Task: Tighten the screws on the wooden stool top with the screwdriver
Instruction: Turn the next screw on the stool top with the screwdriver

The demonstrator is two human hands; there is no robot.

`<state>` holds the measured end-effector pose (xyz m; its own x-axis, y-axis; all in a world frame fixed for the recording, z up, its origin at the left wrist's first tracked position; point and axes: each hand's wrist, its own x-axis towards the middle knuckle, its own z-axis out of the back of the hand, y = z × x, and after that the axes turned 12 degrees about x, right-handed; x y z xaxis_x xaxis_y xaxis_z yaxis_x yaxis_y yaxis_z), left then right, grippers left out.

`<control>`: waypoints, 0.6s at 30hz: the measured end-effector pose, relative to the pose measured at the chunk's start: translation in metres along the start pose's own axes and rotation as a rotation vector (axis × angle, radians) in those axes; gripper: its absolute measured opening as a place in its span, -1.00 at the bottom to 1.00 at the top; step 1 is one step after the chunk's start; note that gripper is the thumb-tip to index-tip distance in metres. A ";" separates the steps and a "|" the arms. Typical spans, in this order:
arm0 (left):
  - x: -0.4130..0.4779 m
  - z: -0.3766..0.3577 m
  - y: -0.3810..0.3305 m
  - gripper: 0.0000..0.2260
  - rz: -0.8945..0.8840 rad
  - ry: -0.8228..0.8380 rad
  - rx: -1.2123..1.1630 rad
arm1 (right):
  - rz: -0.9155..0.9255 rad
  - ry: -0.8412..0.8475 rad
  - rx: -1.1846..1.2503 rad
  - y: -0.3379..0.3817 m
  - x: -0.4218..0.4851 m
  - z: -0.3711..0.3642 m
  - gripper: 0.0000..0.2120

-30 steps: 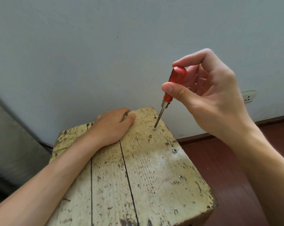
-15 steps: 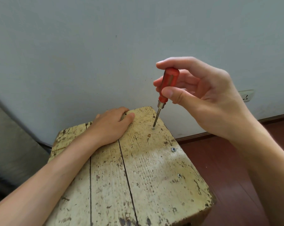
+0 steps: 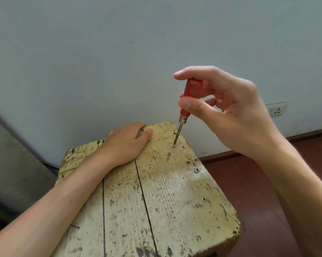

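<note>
The worn, cream-painted wooden stool top (image 3: 175, 201) of 3 planks fills the foreground, with 3 small silver screws showing along its right plank. The nearest screw (image 3: 203, 199) and the middle screw (image 3: 196, 170) sit apart from any tool; both look about flush, though I cannot tell whether they have been tightened. Further back, the left hand (image 3: 126, 143) lies palm down on the top, fingers relaxed towards the far edge, steadying it. Beside it, the red-handled screwdriver with a thin steel shaft (image 3: 191, 97) stands slightly tilted, its tip in the farthest screw (image 3: 174, 146). The right hand (image 3: 230, 112) pinches the handle between thumb and fingers. So the work is judged mid-way: 1 screw being turned, others perhaps pending. Behind is a pale grey wall (image 3: 101, 52).
</note>
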<state>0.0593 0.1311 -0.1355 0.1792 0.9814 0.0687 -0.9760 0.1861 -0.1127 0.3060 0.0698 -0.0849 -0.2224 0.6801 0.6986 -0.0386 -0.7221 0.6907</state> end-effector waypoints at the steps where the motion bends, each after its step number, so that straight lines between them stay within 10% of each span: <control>1: 0.000 0.000 0.000 -0.60 0.000 0.002 -0.001 | -0.003 0.034 0.014 0.001 -0.001 0.003 -0.68; 18: -0.003 0.002 -0.003 -0.64 0.008 -0.003 -0.007 | -0.013 -0.065 0.092 0.001 0.002 -0.008 -0.69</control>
<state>0.0610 0.1278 -0.1333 0.1714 0.9826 0.0711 -0.9765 0.1790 -0.1200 0.2978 0.0694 -0.0844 -0.1590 0.6979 0.6983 0.0489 -0.7009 0.7116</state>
